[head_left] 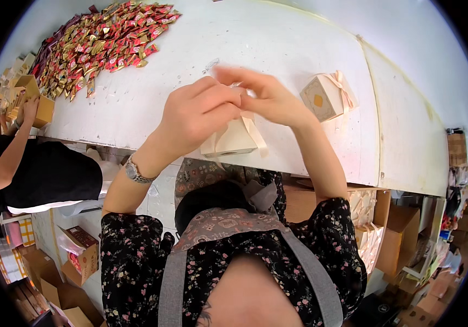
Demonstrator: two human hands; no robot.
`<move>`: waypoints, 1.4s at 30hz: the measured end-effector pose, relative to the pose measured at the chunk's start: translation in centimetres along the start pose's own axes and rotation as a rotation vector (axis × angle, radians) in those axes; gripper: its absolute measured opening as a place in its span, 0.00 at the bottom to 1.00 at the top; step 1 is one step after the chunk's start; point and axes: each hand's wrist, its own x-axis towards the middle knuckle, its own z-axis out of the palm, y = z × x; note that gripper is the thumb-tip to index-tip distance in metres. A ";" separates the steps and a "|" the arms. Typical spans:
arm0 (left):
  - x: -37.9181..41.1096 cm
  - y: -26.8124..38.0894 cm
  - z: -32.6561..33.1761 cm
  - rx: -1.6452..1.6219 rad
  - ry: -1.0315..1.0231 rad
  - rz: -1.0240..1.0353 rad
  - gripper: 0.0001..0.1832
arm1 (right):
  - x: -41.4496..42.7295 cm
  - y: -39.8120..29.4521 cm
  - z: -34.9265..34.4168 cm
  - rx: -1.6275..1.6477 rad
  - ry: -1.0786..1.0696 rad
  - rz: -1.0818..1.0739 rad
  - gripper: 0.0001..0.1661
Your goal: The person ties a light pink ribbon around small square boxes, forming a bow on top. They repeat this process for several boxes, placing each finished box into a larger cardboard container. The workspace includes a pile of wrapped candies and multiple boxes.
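Above the near edge of the white table, my left hand [205, 107] and my right hand [274, 98] meet at the fingertips. My left fingers are curled inward; my right fingers are bent and blurred by motion. A small pale glint shows between the fingertips, too indistinct to name. Directly beneath stands a small cream gift box [230, 143], its top partly hidden by my hands. Pale peach satin ribbon [253, 130] hangs down its sides, its upper part hidden. Off to the right, a second cream gift box [329, 97] bears a gold emblem and a tied ribbon bow.
A large heap of red and gold wrapped sweets [111, 45] covers the table's [201, 36] far left. At left, a co-worker's hand [30, 108] touches an open gold box [45, 110]. Below the table at right, a cardboard carton [377, 229] holds ribboned boxes.
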 end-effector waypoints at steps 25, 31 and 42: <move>-11.4 0.9 -1.9 -0.822 0.392 -1.221 0.21 | -4.1 -0.3 0.9 -0.972 -0.286 -0.342 0.05; -7.7 3.8 -5.4 0.379 -0.295 -0.657 0.30 | -4.1 -0.7 0.8 -0.927 -0.339 -0.251 0.07; -7.9 3.6 -2.6 -0.051 -0.495 -0.835 0.12 | -4.0 -1.0 0.8 -0.874 -0.289 -0.218 0.06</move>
